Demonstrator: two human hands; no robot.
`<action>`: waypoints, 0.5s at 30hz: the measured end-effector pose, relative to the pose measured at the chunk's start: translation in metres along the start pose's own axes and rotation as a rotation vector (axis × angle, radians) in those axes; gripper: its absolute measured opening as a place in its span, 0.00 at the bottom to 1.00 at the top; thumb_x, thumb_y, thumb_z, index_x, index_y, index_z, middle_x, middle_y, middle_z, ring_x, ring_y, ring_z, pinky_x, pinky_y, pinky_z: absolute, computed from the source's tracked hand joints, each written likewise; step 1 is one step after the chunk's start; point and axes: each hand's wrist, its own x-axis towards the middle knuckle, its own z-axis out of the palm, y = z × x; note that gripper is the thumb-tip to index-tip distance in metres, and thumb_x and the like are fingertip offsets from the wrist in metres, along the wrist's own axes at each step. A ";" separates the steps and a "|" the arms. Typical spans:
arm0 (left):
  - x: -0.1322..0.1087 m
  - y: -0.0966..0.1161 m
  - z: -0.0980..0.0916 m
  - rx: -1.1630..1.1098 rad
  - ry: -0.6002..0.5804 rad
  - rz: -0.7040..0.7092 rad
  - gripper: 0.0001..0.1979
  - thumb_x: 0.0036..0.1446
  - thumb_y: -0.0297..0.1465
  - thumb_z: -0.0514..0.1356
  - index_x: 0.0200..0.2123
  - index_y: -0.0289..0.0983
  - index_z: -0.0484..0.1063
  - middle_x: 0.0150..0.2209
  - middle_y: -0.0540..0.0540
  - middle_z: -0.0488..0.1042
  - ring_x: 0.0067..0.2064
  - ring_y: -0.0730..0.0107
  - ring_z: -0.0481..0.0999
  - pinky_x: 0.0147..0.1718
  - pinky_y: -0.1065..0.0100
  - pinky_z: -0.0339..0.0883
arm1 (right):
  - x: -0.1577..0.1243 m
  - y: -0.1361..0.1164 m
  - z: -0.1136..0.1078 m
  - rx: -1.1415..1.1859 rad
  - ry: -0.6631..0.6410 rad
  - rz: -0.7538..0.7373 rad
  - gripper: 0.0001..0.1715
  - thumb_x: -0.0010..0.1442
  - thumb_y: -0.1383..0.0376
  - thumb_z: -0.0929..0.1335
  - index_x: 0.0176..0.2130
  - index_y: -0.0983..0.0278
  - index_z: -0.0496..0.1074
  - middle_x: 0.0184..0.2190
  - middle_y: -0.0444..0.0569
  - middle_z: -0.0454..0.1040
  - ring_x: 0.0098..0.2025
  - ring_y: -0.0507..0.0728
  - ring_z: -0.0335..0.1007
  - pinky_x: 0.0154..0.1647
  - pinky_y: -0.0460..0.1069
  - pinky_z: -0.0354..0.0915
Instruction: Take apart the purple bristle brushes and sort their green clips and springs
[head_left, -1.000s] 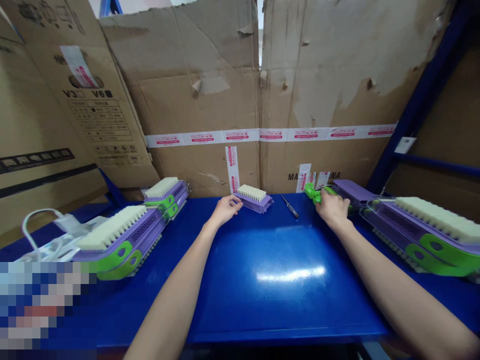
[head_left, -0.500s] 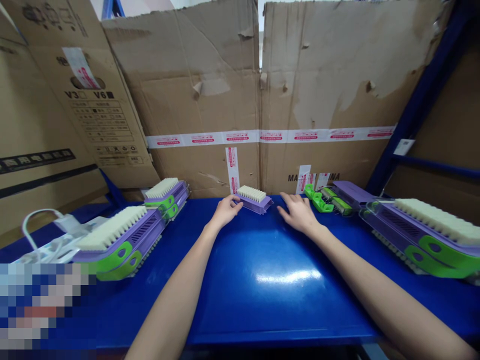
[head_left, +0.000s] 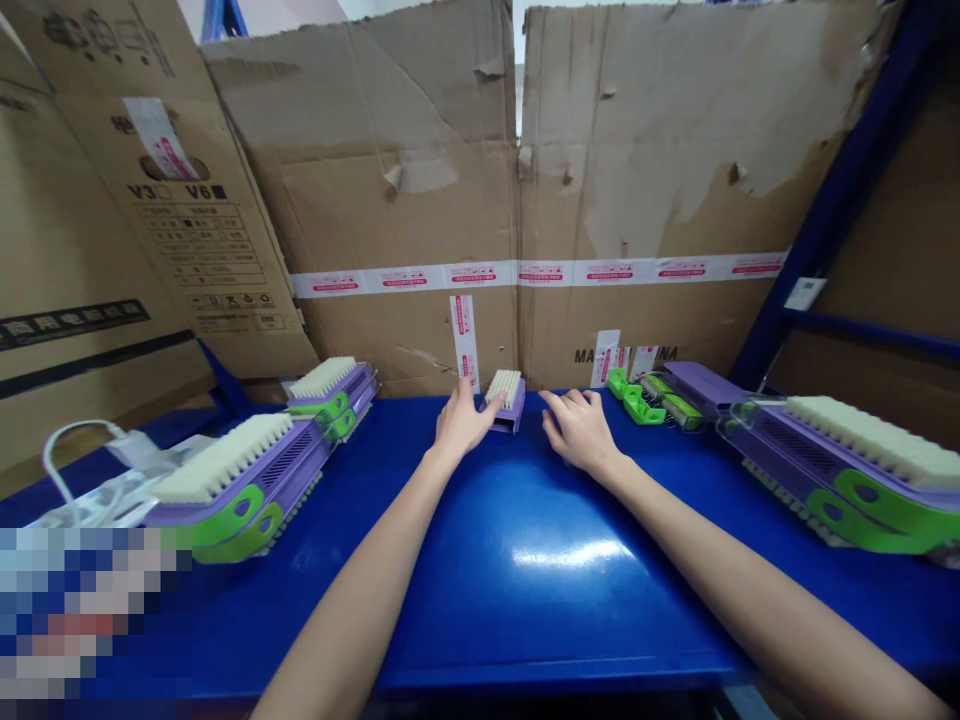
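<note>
A small purple plastic block (head_left: 508,418) with a cream ridged pad on top stands at the back of the blue table, end towards me. My left hand (head_left: 463,425) is at its left side, the thumb reaching across to its edge and the fingers pointing up, apart from the thumb. On the other side my right hand (head_left: 581,430) hovers with loosely bent, spread fingers and nothing in them. A gap separates it from the block. Right of that hand lie bright green clip-like parts (head_left: 641,400) beside a purple housing (head_left: 705,385).
Purple-and-green cleaners with cream pads stand at the left (head_left: 247,480), far left (head_left: 334,395) and right (head_left: 862,470). A white cable (head_left: 56,450) lies at the left edge. Cardboard (head_left: 405,220) walls the back; a blue post (head_left: 810,220) rises at the right.
The purple block has turned so that its end faces me. My left hand has shifted slightly right, its fingers opening upward. My right hand has moved a little left, its fingers more bent.
</note>
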 end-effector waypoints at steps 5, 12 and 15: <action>-0.013 0.015 0.011 0.138 -0.029 0.055 0.43 0.48 0.50 0.62 0.60 0.35 0.52 0.56 0.30 0.65 0.57 0.45 0.66 0.49 0.57 0.62 | -0.002 0.003 0.005 -0.020 0.002 -0.008 0.25 0.66 0.63 0.53 0.56 0.69 0.65 0.42 0.56 0.76 0.46 0.61 0.63 0.50 0.56 0.46; -0.006 0.011 0.013 -0.016 -0.035 -0.057 0.42 0.44 0.43 0.67 0.59 0.39 0.53 0.51 0.34 0.73 0.52 0.47 0.72 0.45 0.60 0.64 | -0.003 0.003 0.005 -0.018 -0.021 0.001 0.25 0.66 0.63 0.54 0.57 0.69 0.65 0.41 0.57 0.76 0.46 0.61 0.62 0.50 0.55 0.46; 0.002 0.007 0.010 -0.237 0.008 -0.246 0.41 0.43 0.47 0.66 0.57 0.37 0.56 0.50 0.34 0.74 0.50 0.50 0.74 0.42 0.61 0.67 | -0.003 0.002 0.004 -0.009 -0.022 0.009 0.26 0.66 0.63 0.54 0.57 0.69 0.64 0.42 0.57 0.76 0.47 0.62 0.63 0.50 0.55 0.47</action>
